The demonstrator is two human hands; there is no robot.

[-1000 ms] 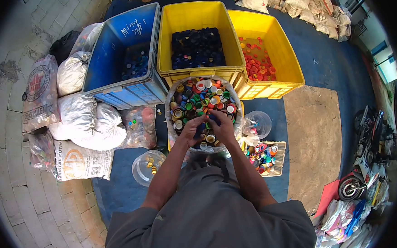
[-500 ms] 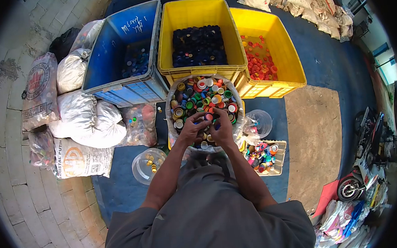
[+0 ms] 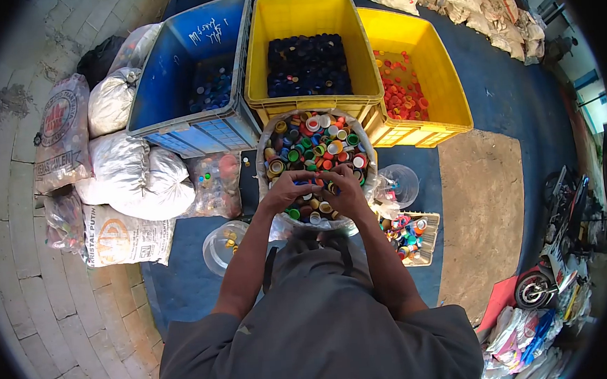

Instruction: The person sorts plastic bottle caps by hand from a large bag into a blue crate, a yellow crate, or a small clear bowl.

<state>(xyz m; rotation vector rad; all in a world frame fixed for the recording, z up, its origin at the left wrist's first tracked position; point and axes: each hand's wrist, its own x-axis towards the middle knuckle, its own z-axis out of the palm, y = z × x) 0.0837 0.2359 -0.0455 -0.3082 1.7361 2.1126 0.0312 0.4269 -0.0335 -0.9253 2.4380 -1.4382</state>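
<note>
A round, sack-lined tub (image 3: 367, 131) full of mixed bottle caps (image 3: 314, 143) stands in front of me. Both hands are over its near half, fingertips close together. My left hand (image 3: 291, 189) has its fingers bent around something too hidden to name. The fingers of my right hand (image 3: 344, 189) are curled close to a small reddish thing between the hands; what they hold is unclear. Behind the tub stand a blue crate (image 3: 187, 127) with blue caps, a yellow crate (image 3: 316, 105) with dark caps, and another yellow crate (image 3: 418, 135) with red and orange caps.
At the left lie white sacks (image 3: 125, 176) and a bag of caps (image 3: 214, 188). A clear bowl (image 3: 214, 257) with yellow caps sits left of my legs. To the right are a clear container (image 3: 402, 183), a cream basket (image 3: 428, 241) of caps and a brown board (image 3: 482, 206).
The pink-red cap seen between my hands before no longer shows clearly. My hands have moved slightly, and the view has shifted a little.
</note>
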